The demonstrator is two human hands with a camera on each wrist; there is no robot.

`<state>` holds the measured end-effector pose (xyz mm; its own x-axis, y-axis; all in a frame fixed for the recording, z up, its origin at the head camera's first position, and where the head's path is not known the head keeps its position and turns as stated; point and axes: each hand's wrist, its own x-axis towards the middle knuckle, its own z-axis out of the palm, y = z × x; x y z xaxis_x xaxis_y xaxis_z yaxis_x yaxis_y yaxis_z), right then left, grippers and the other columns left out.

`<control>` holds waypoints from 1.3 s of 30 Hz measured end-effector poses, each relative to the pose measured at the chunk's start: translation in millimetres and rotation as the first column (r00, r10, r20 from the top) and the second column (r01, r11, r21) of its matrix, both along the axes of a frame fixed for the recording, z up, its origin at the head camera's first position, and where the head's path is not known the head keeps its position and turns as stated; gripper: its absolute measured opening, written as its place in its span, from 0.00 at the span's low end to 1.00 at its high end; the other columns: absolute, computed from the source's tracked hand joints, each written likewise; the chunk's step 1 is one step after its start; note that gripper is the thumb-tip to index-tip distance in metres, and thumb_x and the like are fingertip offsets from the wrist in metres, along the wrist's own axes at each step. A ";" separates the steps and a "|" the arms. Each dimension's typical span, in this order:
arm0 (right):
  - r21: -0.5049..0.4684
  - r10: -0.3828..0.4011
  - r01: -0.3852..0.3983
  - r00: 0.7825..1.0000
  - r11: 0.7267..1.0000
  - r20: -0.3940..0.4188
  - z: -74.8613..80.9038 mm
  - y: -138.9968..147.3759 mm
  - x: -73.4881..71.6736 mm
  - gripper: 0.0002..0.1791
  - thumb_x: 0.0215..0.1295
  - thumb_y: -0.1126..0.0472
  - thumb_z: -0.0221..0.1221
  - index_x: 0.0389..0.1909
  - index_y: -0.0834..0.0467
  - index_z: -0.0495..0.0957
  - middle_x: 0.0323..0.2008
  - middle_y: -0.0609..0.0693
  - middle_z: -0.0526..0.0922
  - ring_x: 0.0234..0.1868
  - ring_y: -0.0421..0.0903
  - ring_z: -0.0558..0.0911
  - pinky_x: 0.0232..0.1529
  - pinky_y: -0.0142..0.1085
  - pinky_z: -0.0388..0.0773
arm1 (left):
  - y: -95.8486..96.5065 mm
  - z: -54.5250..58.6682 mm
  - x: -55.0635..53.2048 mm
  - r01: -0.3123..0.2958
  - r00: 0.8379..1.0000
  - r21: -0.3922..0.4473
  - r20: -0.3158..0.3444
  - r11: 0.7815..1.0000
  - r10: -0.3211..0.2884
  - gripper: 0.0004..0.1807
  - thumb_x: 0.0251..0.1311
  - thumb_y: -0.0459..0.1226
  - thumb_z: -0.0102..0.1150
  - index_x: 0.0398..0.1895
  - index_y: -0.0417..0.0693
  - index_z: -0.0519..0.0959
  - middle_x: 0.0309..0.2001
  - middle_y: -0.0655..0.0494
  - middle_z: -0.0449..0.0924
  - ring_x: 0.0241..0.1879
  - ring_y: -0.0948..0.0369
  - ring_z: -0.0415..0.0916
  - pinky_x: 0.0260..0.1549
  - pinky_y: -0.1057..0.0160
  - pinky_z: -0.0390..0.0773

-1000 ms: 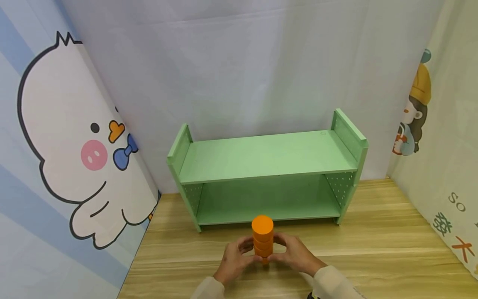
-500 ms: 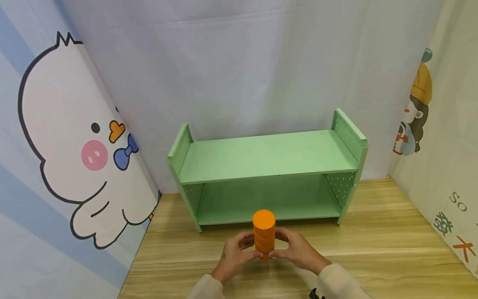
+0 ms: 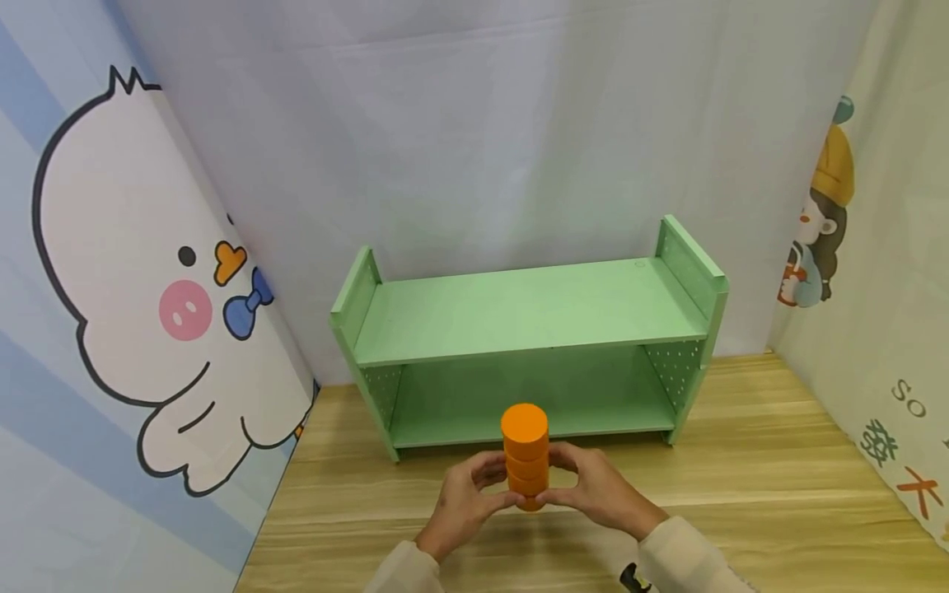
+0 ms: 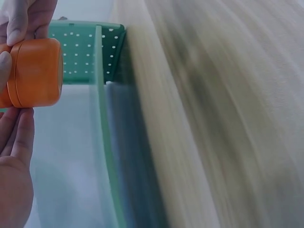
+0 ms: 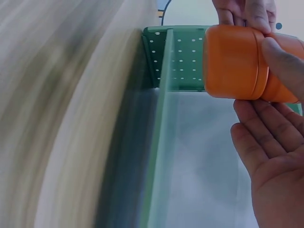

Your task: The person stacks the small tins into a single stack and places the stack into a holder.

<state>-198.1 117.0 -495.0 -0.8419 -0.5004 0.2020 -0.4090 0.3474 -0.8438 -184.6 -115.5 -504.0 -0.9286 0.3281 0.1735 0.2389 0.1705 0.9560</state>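
Observation:
An upright stack of short orange cylinders point(image 3: 527, 451), seams showing between them, is held off the wooden table in the head view. My left hand point(image 3: 463, 501) grips its left side, thumb in front and fingers behind. From the right, my right hand point(image 3: 604, 492) grips it the same way, with both thumbs low on the stack. The left wrist view shows the smooth rounded end of the orange stack point(image 4: 38, 73) between the hands. In the right wrist view, fingertips of my right hand point(image 5: 280, 166) touch the orange side. Part of the stack is cut off in both wrist views.
A green two-tier shelf point(image 3: 534, 309) with raised, perforated side panels stands behind the hands on the wood-grain table point(image 3: 334, 511). A pale cloth point(image 3: 474, 148) hangs behind it. Printed cartoon panels point(image 3: 111, 272) flank the left and right sides.
Both hands have raised the orange stack, bringing it a little nearer the head camera and slightly right. The grip looks the same. The shelf has stayed put.

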 end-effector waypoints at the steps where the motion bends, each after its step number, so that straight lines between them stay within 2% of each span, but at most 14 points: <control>1: -0.002 0.002 -0.002 1.000 1.000 -0.005 2.0 0.3 0.2 0.32 0.59 0.54 0.72 0.62 0.61 0.75 0.59 0.56 0.81 0.59 0.57 0.80 0.60 0.57 0.76 | 0.0 1.7 -0.1 0.002 1.000 -0.001 -0.004 1.000 -0.002 0.26 0.54 0.35 0.74 0.57 0.44 0.80 0.54 0.50 0.83 0.52 0.55 0.81 0.56 0.55 0.81; 3: -0.006 0.009 -0.009 1.000 1.000 -0.018 6.2 1.0 0.2 0.31 0.60 0.54 0.72 0.62 0.61 0.75 0.58 0.56 0.81 0.58 0.57 0.80 0.59 0.57 0.77 | 0.2 5.2 -0.9 0.007 1.000 -0.001 -0.017 1.000 -0.007 0.26 0.53 0.35 0.74 0.57 0.45 0.80 0.54 0.50 0.83 0.52 0.56 0.82 0.56 0.57 0.81; 9: -0.022 0.018 -0.019 0.999 1.000 -0.036 20.9 2.6 0.3 0.31 0.60 0.55 0.71 0.62 0.61 0.75 0.58 0.55 0.81 0.58 0.56 0.80 0.59 0.55 0.77 | 1.0 18.5 -3.4 0.013 0.999 0.012 -0.044 1.000 -0.012 0.27 0.53 0.32 0.74 0.58 0.41 0.79 0.55 0.47 0.82 0.52 0.54 0.82 0.57 0.52 0.80; 16: -0.001 0.003 -0.003 0.996 1.000 -0.094 34.6 3.3 -1.8 0.30 0.59 0.56 0.72 0.61 0.61 0.77 0.56 0.54 0.82 0.56 0.53 0.82 0.57 0.54 0.79 | 1.6 33.4 -6.0 0.017 0.996 0.010 -0.088 1.000 -0.017 0.28 0.53 0.30 0.73 0.59 0.36 0.78 0.55 0.43 0.82 0.53 0.51 0.82 0.55 0.59 0.81; 22: 0.021 -0.010 0.012 0.993 1.000 -0.119 44.5 3.4 -4.8 0.31 0.58 0.57 0.73 0.61 0.64 0.76 0.54 0.55 0.83 0.53 0.52 0.83 0.55 0.53 0.80 | 1.3 42.1 -11.2 0.025 0.993 0.000 -0.118 1.000 -0.025 0.27 0.52 0.29 0.74 0.57 0.37 0.79 0.53 0.44 0.83 0.51 0.51 0.82 0.54 0.56 0.82; 26: 0.009 -0.006 0.008 0.990 1.000 -0.139 52.5 4.1 -7.2 0.31 0.58 0.59 0.73 0.60 0.65 0.76 0.54 0.57 0.83 0.53 0.54 0.83 0.55 0.54 0.80 | 1.4 49.9 -14.9 0.024 0.991 -0.027 -0.133 0.999 -0.027 0.26 0.53 0.31 0.74 0.57 0.40 0.79 0.52 0.46 0.84 0.50 0.53 0.83 0.51 0.61 0.83; 31: -0.017 0.022 -0.024 0.994 1.000 -0.111 60.8 5.8 -11.8 0.31 0.60 0.59 0.71 0.62 0.64 0.74 0.58 0.58 0.81 0.57 0.56 0.81 0.58 0.52 0.79 | 1.5 59.5 -18.6 0.037 0.990 -0.043 -0.134 0.998 -0.042 0.26 0.54 0.33 0.73 0.58 0.44 0.79 0.52 0.50 0.84 0.50 0.57 0.83 0.52 0.63 0.82; 39: -0.013 0.041 -0.043 0.991 0.999 -0.124 76.4 6.9 -19.1 0.31 0.60 0.59 0.71 0.63 0.63 0.74 0.59 0.57 0.80 0.58 0.54 0.80 0.61 0.53 0.77 | 0.3 74.9 -25.4 0.054 0.983 -0.038 -0.175 0.998 -0.060 0.26 0.53 0.32 0.74 0.58 0.43 0.79 0.53 0.51 0.84 0.52 0.56 0.82 0.55 0.55 0.82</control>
